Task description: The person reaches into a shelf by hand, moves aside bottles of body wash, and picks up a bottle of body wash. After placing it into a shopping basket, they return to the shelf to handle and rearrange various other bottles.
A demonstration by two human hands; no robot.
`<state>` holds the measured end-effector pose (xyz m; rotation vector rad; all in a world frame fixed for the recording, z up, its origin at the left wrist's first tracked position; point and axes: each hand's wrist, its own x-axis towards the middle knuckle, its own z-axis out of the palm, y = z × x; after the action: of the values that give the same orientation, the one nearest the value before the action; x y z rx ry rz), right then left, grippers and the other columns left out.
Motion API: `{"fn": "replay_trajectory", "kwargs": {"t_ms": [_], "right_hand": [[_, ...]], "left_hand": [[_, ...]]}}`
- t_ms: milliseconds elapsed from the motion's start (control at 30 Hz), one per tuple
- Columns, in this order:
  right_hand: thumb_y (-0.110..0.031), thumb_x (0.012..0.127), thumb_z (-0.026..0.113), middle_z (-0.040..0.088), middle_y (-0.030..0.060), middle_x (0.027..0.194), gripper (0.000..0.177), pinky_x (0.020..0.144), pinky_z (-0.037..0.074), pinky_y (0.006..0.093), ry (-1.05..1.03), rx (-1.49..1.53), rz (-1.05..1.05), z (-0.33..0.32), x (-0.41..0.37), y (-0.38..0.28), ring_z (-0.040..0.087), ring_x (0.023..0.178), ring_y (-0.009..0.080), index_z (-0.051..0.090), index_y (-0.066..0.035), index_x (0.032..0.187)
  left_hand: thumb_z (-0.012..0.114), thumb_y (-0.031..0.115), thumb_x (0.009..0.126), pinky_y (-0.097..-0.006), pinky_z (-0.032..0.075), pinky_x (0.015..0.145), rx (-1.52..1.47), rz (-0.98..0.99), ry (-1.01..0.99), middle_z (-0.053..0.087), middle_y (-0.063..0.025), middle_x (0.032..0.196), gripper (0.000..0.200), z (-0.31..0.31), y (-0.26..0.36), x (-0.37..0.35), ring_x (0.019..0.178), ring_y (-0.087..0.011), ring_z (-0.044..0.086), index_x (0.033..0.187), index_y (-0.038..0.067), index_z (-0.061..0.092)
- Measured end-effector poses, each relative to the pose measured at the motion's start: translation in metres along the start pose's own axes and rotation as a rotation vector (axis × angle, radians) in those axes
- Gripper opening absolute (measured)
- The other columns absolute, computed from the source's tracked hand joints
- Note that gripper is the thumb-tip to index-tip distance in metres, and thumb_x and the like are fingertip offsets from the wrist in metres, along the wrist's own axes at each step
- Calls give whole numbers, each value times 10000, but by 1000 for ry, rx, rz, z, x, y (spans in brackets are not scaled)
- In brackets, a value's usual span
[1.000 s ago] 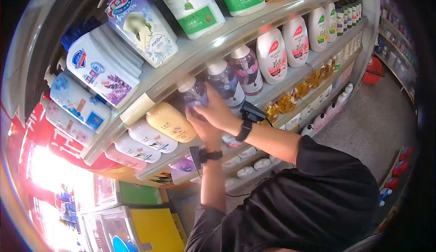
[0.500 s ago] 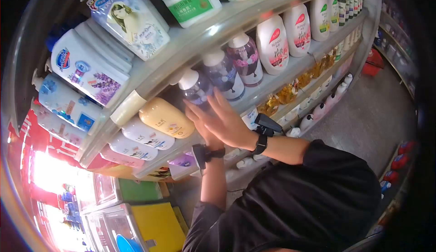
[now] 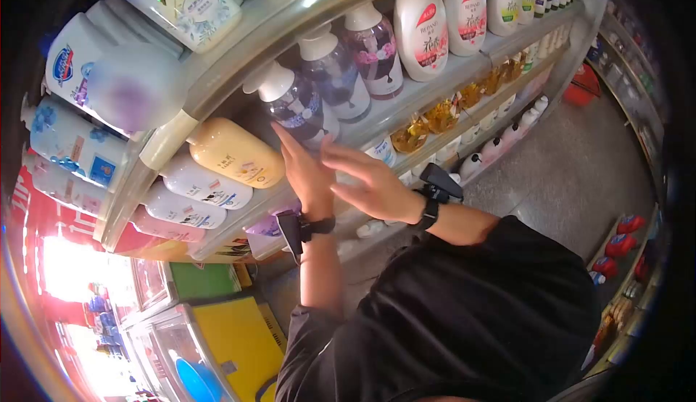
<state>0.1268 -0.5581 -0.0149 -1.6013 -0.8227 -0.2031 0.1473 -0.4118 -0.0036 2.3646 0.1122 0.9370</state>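
Observation:
A clear pump bottle with a white top and dark purple label stands at the front left of the middle shelf. My left hand is at its lower front, flat with fingers stretched out, the fingertips right at the bottle's side. Just right of it, my right hand has its fingers extended toward the bottle's base, thumb apart. Neither hand is wrapped round anything. Behind the bottle, a second purple pump bottle and a pink-flowered pump bottle stand in line.
White pink-labelled bottles continue along the shelf. A yellow bottle stands left of my hands, beside white bottles. Amber bottles line the shelf below. A shelf edge curves overhead. A yellow-sided cabinet is at lower left, a red basket at right.
The view has shifted, so the shelf sits further left and higher. My hands have moved apart, the left rising along the bottle's side and the right drawn back from its front.

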Motion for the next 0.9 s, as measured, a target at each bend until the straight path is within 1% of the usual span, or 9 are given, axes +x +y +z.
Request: {"fn": "replay_trajectory", "kwargs": {"t_ms": [67,300,333,433,500,567,633,767,900], "right_hand": [[-124,912,669,620,163,1271,368,897,535,342,11,105,59,-9,-19,-5,617,1160,300,619,-2,1256],[-68,929,647,706,120,1096,271,882,527,301,110,71,433,-44,-109,14,679,1026,181,659,14,1187],[-81,932,648,713,119,1067,251,856,533,295,149,79,451,-45,-125,22,689,993,176,666,17,1163],[-104,939,655,726,104,1003,221,806,536,279,238,91,515,-66,-160,27,696,923,151,676,22,1119],[-115,942,660,729,91,979,209,783,531,270,307,87,572,-78,-178,36,689,893,135,680,21,1099],[-127,944,667,728,79,968,199,758,525,262,352,45,656,-95,-198,51,678,870,121,685,18,1079],[-131,949,666,724,69,944,187,746,517,257,336,26,680,-109,-204,50,665,873,108,689,11,1069],[-137,955,664,717,59,948,187,768,517,259,300,130,663,-140,-230,75,654,914,103,685,-1,1081],[-152,966,647,709,61,996,207,807,524,269,275,322,734,-180,-270,76,654,909,110,666,0,1104]], "left_hand": [[761,222,849,-459,438,1006,-86,-21,-23,480,-345,1379,975,3,-9,2,1233,-474,523,1561,-12,137],[763,197,849,-445,425,1031,-247,-68,-92,510,-351,1346,944,-7,-8,6,1244,-444,534,1548,-37,173],[755,167,848,-453,404,1068,-31,-31,-71,442,-358,1412,926,-7,-5,2,1290,-450,489,1548,-32,184],[728,162,867,-496,333,1128,74,187,178,317,-323,1521,869,-5,1,-35,1386,-469,363,1548,-18,218],[705,125,866,-529,314,1137,-40,203,106,252,-314,1553,802,-2,13,-75,1412,-495,295,1521,-35,271],[707,111,848,-536,311,1139,-10,272,-63,294,-324,1521,710,11,14,-122,1396,-496,320,1452,-63,376],[754,147,816,-544,349,1113,-39,154,-314,328,-343,1484,649,26,20,-179,1361,-501,364,1366,-54,473],[683,244,888,-521,370,1105,54,56,-737,371,-323,1459,553,51,-4,-303,1321,-485,409,1332,-45,522],[668,291,891,-481,388,1102,53,-94,-790,443,-279,1421,545,77,9,-347,1308,-447,441,1318,-24,544]]}}
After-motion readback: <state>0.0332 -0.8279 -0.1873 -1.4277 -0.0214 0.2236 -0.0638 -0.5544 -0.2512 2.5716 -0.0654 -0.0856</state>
